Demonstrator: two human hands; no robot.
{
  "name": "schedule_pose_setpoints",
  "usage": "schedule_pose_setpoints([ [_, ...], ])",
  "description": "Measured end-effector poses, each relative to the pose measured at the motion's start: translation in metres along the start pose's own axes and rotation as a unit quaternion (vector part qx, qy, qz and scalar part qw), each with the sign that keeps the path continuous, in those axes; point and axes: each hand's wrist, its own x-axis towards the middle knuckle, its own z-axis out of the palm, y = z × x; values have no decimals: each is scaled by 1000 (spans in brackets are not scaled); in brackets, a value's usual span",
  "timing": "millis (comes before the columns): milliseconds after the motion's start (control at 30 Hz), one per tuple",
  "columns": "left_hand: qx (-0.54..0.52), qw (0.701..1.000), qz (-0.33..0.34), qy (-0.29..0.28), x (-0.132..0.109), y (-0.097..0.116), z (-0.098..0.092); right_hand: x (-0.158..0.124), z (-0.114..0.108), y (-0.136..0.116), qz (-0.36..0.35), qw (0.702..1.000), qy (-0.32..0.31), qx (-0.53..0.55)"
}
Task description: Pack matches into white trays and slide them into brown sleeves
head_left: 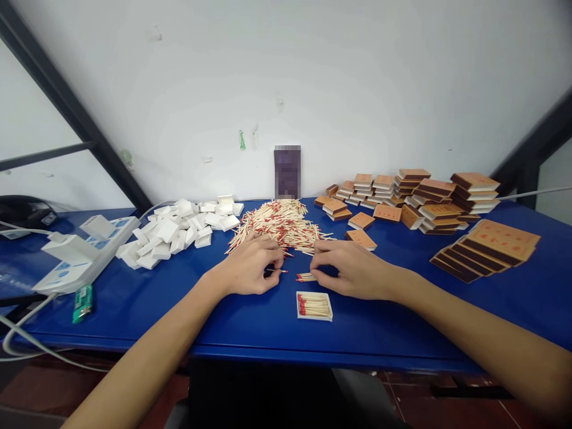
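My left hand (254,265) is closed in a pinch on a single match (281,271), its red head pointing right. Across from it, my right hand (344,268) pinches a small bunch of matches (305,277) whose red heads stick out to the left. Just below that bunch, a white matchbox tray (315,318) lies on the blue table, partly filled with a row of matches with their heads to the left. Behind both hands spreads a large heap of loose matches (279,220).
White matchbox trays (179,229) are piled at the left, beside a power strip (93,250) and a green packet (83,302). Brown matchbox sleeves (504,241) and stacked matchboxes (413,193) stand at the right. A pixelated dark object (287,173) leans against the wall.
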Motion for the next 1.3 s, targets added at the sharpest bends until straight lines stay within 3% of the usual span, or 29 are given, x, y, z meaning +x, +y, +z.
schedule_pose_setpoints([
  [400, 5, 1000, 1, 3, 1, 0, 3, 2, 0, 0, -13, 999, -31, 42],
  [1300, -11, 1000, 14, 5, 7, 8, 10, 1, -1, 0, -15, 998, -31, 57],
])
